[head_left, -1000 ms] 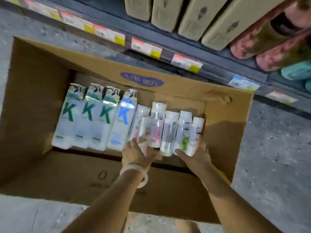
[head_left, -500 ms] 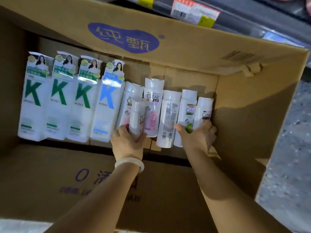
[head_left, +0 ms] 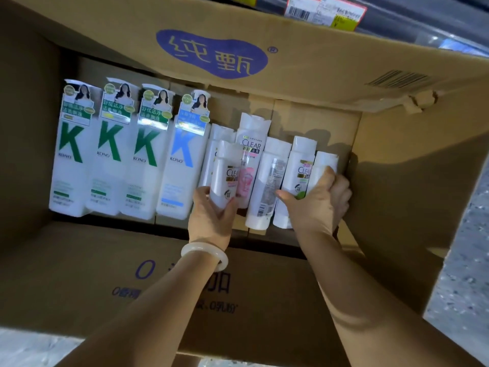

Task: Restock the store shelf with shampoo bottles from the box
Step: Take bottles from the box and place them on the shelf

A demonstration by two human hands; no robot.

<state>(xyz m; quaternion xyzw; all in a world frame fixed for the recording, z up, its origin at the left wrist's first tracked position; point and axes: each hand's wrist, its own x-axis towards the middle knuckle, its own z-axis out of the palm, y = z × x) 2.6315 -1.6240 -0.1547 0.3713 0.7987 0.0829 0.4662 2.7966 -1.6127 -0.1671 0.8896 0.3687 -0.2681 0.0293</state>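
Fingers first: on left hand (head_left: 211, 215), curled round small bottle (head_left: 225, 176), thumb one side, tips the other. On right hand (head_left: 317, 202), wrapped over end bottle (head_left: 324, 165), thumb hooked across green bottle (head_left: 301, 170) beside it, apparently pinching the pair together.

Compared with a second ago: no longer just reaching for the bases, now gripping firmly. Small bottle already raised, lying over the row rather than in it. Half a second ago, right fingers only laid flat on end bottle; now closed round it, though not yet lifted clear.

Meaning for the job: picking stage about done, carrying next. Everything still inside box (head_left: 397, 181), K bottles (head_left: 111, 154) untouched at left. Shelf (head_left: 397, 19) just beyond the far flap, a short lift away. Risk, as a judgement: two bottles in one hand, so possible slip.
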